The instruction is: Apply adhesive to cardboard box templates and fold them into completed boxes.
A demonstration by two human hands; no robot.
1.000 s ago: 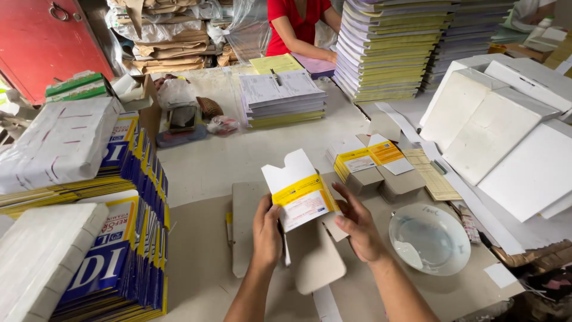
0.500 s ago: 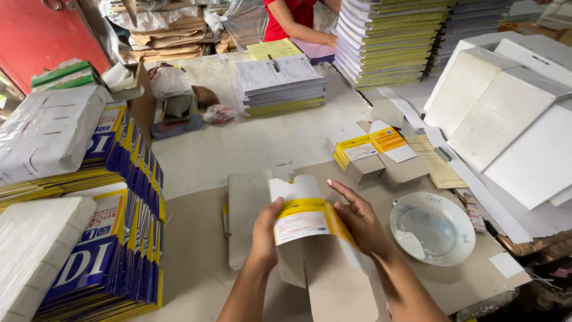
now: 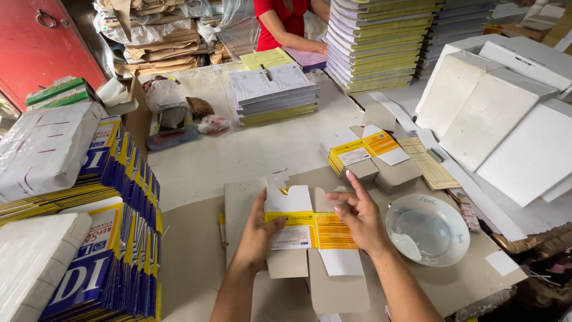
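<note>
Both my hands hold a flat, unfolded carton blank (image 3: 307,229), white with a yellow and orange band, above a stack of grey cardboard blanks (image 3: 244,206). My left hand (image 3: 259,232) grips its left side, thumb on top. The fingers of my right hand (image 3: 360,217) press on the orange panel at its right side. Flaps of the blank stick out above and below the band.
A white bowl (image 3: 428,229) sits right of my hands. Folded yellow and white cartons (image 3: 363,152) lie behind. Blue and yellow flat packs (image 3: 113,238) stand at the left. White wrapped bundles (image 3: 506,113) fill the right. A person in red (image 3: 283,21) works beside paper stacks (image 3: 381,42).
The carton blank came down from an upright, tilted position and now lies spread flat and wide between my hands. My right hand shifted onto its orange panel.
</note>
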